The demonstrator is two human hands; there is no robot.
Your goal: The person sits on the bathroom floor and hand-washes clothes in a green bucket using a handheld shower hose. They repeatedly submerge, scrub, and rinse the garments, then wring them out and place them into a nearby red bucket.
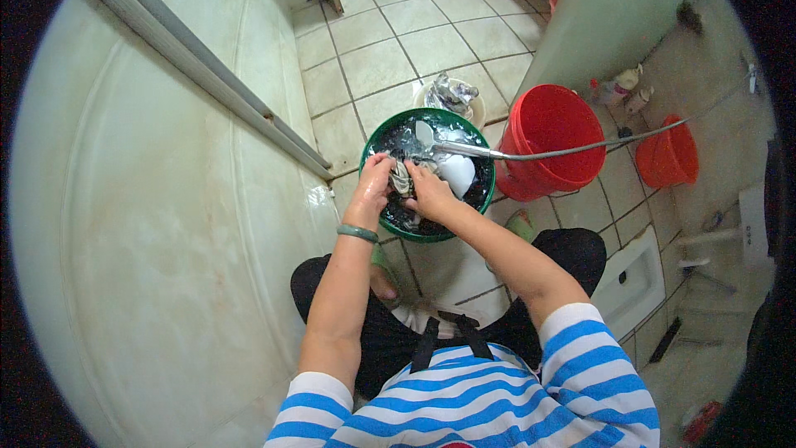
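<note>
A round green tub point(429, 238) of dark water stands on the floor between my feet. Over its left part, my left hand point(375, 182) grips a wet bundle of patterned cloth point(402, 179). My right hand point(430, 190) holds the same cloth from the other side, its fingertips partly hidden in the folds. A hand shower point(463, 148) lies across the tub with its pale head over the water. Beside my right hand a smooth white object point(458, 175) shows at the surface; I cannot tell what it is.
A cream basin point(477, 117) with wet cloth point(449, 96) sits behind the tub. Right of the tub stands a tall red bucket point(550, 130), crossed by the shower hose point(578, 148). Farther right are a smaller red bucket point(666, 155), bottles point(625, 84) and a squat toilet point(631, 286). A pale wall point(174, 211) rises at left.
</note>
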